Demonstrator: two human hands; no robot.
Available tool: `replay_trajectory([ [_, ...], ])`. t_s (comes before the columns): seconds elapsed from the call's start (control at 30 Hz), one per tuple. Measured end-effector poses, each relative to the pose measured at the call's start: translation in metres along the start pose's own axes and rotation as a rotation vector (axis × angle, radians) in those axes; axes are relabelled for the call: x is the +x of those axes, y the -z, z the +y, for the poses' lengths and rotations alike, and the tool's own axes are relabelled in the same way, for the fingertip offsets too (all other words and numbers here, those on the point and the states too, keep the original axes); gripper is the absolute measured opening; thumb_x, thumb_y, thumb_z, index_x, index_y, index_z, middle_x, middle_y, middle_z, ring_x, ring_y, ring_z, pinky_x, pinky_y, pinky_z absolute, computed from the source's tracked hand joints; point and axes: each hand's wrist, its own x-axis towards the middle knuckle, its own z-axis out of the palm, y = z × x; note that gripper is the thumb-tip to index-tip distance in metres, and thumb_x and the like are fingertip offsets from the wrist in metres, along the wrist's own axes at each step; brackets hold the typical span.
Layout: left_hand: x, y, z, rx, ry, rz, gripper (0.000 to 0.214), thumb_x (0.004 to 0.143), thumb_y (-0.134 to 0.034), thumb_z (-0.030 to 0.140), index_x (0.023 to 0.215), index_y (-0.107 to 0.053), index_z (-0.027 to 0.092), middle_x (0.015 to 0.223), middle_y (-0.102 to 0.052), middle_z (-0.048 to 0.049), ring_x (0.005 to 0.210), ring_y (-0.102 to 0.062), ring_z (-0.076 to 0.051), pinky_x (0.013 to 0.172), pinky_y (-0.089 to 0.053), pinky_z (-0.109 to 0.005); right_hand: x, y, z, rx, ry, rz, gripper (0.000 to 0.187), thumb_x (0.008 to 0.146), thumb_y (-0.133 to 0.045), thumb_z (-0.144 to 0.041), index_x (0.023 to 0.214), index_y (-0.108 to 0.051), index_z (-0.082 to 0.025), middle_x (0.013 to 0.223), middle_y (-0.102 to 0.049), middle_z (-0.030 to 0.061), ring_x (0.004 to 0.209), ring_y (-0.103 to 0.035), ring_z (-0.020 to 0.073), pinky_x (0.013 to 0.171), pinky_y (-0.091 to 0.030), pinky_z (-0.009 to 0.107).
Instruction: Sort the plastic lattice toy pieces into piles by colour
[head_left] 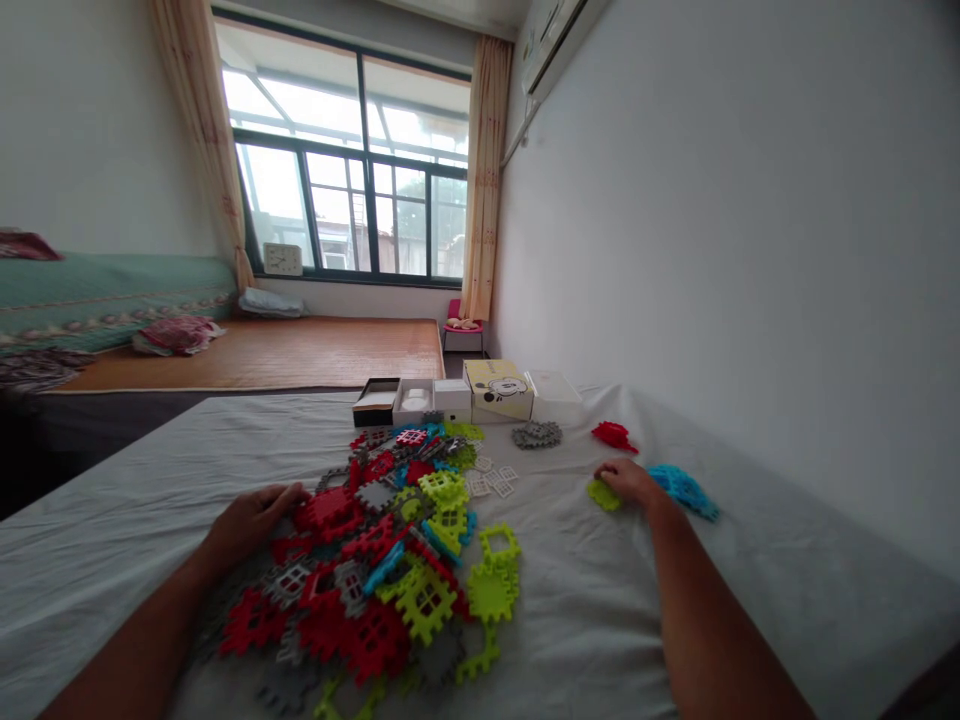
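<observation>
A pile of toothed plastic building tiles in red, lime green, grey and blue covers the middle of the cloth. My left hand (255,520) rests at the pile's left edge, fingers stretched forward and loosely together, the tips by a red tile (328,512). Farther right, my right hand (628,482) is closed on a lime green tile (603,495) at the cloth; its grip is partly hidden. A stack of blue tiles (684,490) lies just right of that hand. Red tiles (614,435) sit beyond it, and a stack of grey tiles (537,434) is farther left.
Small white window-shaped pieces (495,480) lie right of the pile. Behind stand a black-edged box (376,400), white boxes and a yellow box (498,390). A grey cloth (577,590) covers the table. The wall (735,250) rises on the right; a bed (337,350) is beyond.
</observation>
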Motion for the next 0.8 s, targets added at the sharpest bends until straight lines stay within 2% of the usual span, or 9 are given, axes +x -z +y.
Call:
replay_trajectory([
  [0.1,0.0,-0.001,-0.002,0.004,-0.02,0.025,0.053,0.076,-0.038,0.06,0.088,-0.07,0.02,0.091,-0.072,-0.0018,0.091,-0.063,-0.021,0.079,-0.044,-0.023,-0.002,-0.004,-0.022,0.021,0.06,0.045,0.025,0.074,-0.046,-0.015,0.086,-0.068,-0.016,0.091,-0.068,0.0076,0.086,-0.061,0.0185,0.08,-0.044,0.029],
  [0.17,-0.001,-0.002,-0.002,0.0,-0.03,0.044,0.053,0.076,-0.038,0.061,0.085,-0.071,0.021,0.089,-0.072,-0.0017,0.09,-0.063,-0.021,0.078,-0.045,-0.022,-0.004,-0.01,-0.044,0.058,0.13,0.06,0.029,0.08,-0.044,-0.022,0.099,-0.065,-0.017,0.1,-0.067,0.0063,0.09,-0.06,0.0166,0.083,-0.043,0.027],
  [0.27,-0.003,-0.003,0.0,-0.006,-0.033,0.062,0.053,0.075,-0.038,0.062,0.083,-0.072,0.023,0.088,-0.072,-0.0019,0.088,-0.064,-0.022,0.076,-0.045,-0.023,-0.011,-0.03,-0.08,0.141,0.346,0.048,0.035,0.084,-0.042,-0.032,0.114,-0.057,-0.021,0.11,-0.063,0.0044,0.097,-0.057,0.0158,0.087,-0.042,0.028],
  [0.37,-0.005,-0.003,0.004,-0.003,-0.031,0.063,0.054,0.074,-0.037,0.063,0.083,-0.072,0.023,0.088,-0.072,-0.0021,0.087,-0.064,-0.022,0.076,-0.045,-0.023,-0.02,-0.057,-0.111,0.138,0.567,-0.012,0.045,0.084,-0.043,-0.038,0.125,-0.049,-0.019,0.121,-0.057,0.0078,0.112,-0.048,0.0194,0.096,-0.036,0.033],
  [0.47,-0.006,-0.002,0.007,-0.001,-0.024,0.066,0.054,0.074,-0.037,0.063,0.082,-0.072,0.023,0.087,-0.072,-0.0016,0.087,-0.064,-0.022,0.076,-0.045,-0.022,-0.028,-0.075,-0.129,0.027,0.564,-0.081,0.056,0.083,-0.045,-0.045,0.133,-0.04,-0.019,0.131,-0.049,0.0099,0.121,-0.04,0.0218,0.099,-0.032,0.037],
  [0.53,-0.006,-0.002,0.006,-0.009,-0.021,0.068,0.053,0.074,-0.038,0.063,0.082,-0.072,0.023,0.087,-0.072,-0.0013,0.088,-0.064,-0.022,0.076,-0.045,-0.022,-0.032,-0.077,-0.136,-0.035,0.529,-0.105,0.054,0.083,-0.044,-0.047,0.131,-0.042,-0.024,0.133,-0.047,0.0088,0.123,-0.037,0.0235,0.099,-0.032,0.04],
  [0.6,-0.004,-0.002,0.004,-0.02,-0.018,0.069,0.052,0.073,-0.039,0.063,0.082,-0.072,0.023,0.087,-0.073,-0.0014,0.087,-0.064,-0.022,0.076,-0.045,-0.022,-0.036,-0.073,-0.141,-0.022,0.565,-0.138,0.046,0.084,-0.045,-0.045,0.126,-0.048,-0.026,0.129,-0.05,0.0065,0.12,-0.04,0.0228,0.098,-0.033,0.04],
  [0.7,-0.003,-0.003,0.0,-0.03,-0.014,0.067,0.052,0.073,-0.04,0.063,0.081,-0.072,0.023,0.088,-0.072,-0.0024,0.088,-0.063,-0.023,0.077,-0.045,-0.023,-0.042,-0.064,-0.146,0.112,0.685,-0.192,0.043,0.083,-0.05,-0.04,0.124,-0.05,-0.026,0.12,-0.058,0.0048,0.113,-0.046,0.0197,0.095,-0.036,0.035],
  [0.8,-0.004,-0.003,0.002,-0.024,-0.008,0.059,0.053,0.073,-0.039,0.063,0.083,-0.072,0.023,0.09,-0.072,-0.0029,0.09,-0.062,-0.023,0.079,-0.044,-0.023,-0.048,-0.052,-0.149,0.234,0.679,-0.194,0.038,0.082,-0.052,-0.039,0.116,-0.056,-0.023,0.109,-0.063,0.0059,0.103,-0.052,0.0193,0.09,-0.04,0.032],
])
